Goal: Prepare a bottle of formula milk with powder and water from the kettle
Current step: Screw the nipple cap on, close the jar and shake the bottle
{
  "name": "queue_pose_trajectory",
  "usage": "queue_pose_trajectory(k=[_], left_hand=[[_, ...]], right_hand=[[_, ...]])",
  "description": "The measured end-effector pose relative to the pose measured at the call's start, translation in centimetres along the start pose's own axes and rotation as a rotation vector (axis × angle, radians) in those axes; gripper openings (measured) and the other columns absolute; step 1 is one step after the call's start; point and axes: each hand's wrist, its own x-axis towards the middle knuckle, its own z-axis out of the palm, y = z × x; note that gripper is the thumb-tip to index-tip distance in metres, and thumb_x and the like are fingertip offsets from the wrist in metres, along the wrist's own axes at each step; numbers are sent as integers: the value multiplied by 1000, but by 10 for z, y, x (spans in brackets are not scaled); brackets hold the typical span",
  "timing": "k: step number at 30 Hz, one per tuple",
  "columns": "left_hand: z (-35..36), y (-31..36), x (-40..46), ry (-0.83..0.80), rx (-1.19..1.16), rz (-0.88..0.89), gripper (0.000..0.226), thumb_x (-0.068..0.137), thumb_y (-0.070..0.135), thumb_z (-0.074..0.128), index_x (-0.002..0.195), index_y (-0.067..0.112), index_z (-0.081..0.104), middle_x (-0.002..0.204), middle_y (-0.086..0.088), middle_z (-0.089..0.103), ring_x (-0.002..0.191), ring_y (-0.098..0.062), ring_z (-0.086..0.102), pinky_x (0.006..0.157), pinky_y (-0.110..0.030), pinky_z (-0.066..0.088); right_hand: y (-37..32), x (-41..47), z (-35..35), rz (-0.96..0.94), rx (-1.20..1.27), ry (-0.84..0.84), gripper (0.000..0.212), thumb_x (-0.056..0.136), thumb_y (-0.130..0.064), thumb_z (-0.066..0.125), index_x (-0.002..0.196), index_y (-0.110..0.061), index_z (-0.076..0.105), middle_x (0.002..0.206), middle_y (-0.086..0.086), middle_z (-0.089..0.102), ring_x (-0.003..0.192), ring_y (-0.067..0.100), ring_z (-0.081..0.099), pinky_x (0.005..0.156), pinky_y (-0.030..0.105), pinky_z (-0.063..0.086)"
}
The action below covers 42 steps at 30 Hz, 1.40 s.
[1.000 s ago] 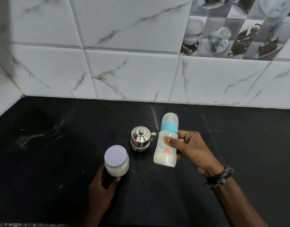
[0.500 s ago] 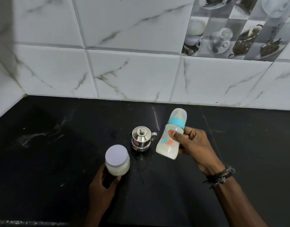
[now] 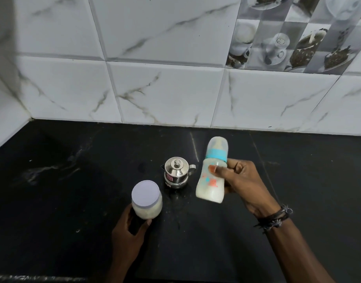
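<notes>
Head view: right hand (image 3: 242, 180) wrapped round capped bottle (image 3: 213, 172), lifted above desk (image 3: 63, 201), milky liquid inside; mixing looks near done. Left hand (image 3: 130, 231) clasps lidded powder jar (image 3: 146, 200). Kettle (image 3: 177, 172) lidded between them. Black stone desk, marble-tile wall (image 3: 165, 94).

Black counter (image 3: 63, 201), marbled wall tiles (image 3: 165, 92) — wrist bands (image 3: 275, 218)

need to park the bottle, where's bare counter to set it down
Bare counter lies right of the right hand, back to the tiled wall, and across the far left. It is crowded in the middle: kettle, powder jar in the left hand, bottle.
</notes>
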Motion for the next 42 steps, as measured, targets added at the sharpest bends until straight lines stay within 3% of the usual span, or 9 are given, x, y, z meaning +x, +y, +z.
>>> queue_pose_trajectory(k=[5, 9, 14, 18, 23, 27, 30, 36, 42], left_hand=[[0, 0, 1, -5, 5, -2, 73, 69, 17, 86, 111, 65, 50, 110, 37, 62, 106, 16, 57, 86, -3, 45], [0, -1, 0, -6, -9, -4, 71, 69, 16, 86, 115, 58, 52, 113, 35, 62, 108, 11, 59, 88, -6, 46], [0, -3, 2, -9, -3, -19, 75, 68, 18, 87, 111, 67, 50, 110, 42, 59, 108, 13, 58, 87, -5, 46], [0, 0, 1, -11, -6, -22, 74, 69, 18, 86, 110, 67, 49, 109, 46, 57, 106, 19, 55, 86, -3, 44], [1, 0, 1, -3, -24, -22, 71, 69, 15, 87, 114, 55, 49, 116, 24, 60, 106, 6, 60, 92, -22, 49], [2, 0, 0, -3, -19, -9, 72, 69, 15, 86, 116, 54, 49, 120, 16, 63, 110, -1, 60, 94, -26, 48], [2, -1, 1, -12, -19, -20, 73, 69, 15, 86, 118, 53, 48, 125, 8, 63, 114, -9, 59, 96, -30, 46], [1, -3, 2, -10, 0, -20, 69, 68, 19, 87, 113, 56, 50, 111, 35, 61, 108, 4, 59, 88, -12, 47], [0, -2, 2, -12, -5, -5, 72, 69, 19, 86, 111, 65, 50, 109, 43, 59, 107, 15, 57, 89, -7, 45]], right_hand=[[2, -2, 3, 13, -46, -67, 31, 78, -24, 73, 105, -8, 72, 93, 7, 79, 86, 21, 77, 63, 30, 61], [1, 2, 1, -2, -8, -1, 24, 84, -18, 72, 105, -7, 72, 92, 8, 79, 86, 22, 77, 65, 31, 62], [2, -1, 5, 13, -61, -76, 36, 75, -29, 73, 105, -9, 72, 93, 7, 79, 86, 21, 77, 65, 32, 62], [3, 4, 3, -3, -4, 3, 30, 82, -21, 72, 108, -6, 72, 92, 8, 79, 86, 21, 77, 65, 31, 62], [2, 2, 4, 27, -63, -85, 35, 74, -29, 73, 104, -10, 72, 93, 6, 79, 87, 21, 77, 66, 32, 63], [2, 6, 1, 11, 5, 11, 27, 84, -20, 72, 107, -7, 71, 93, 7, 79, 86, 21, 77, 66, 32, 63], [2, 3, 3, 22, -19, -52, 33, 78, -25, 73, 107, -9, 71, 94, 6, 79, 87, 21, 76, 66, 31, 63], [4, 5, 1, -15, 7, -9, 26, 84, -18, 72, 107, -6, 71, 92, 9, 79, 86, 22, 76, 66, 32, 62], [2, 6, 1, -69, -19, -93, 28, 85, -13, 70, 112, -4, 69, 98, 10, 78, 92, 24, 76, 70, 33, 62]])
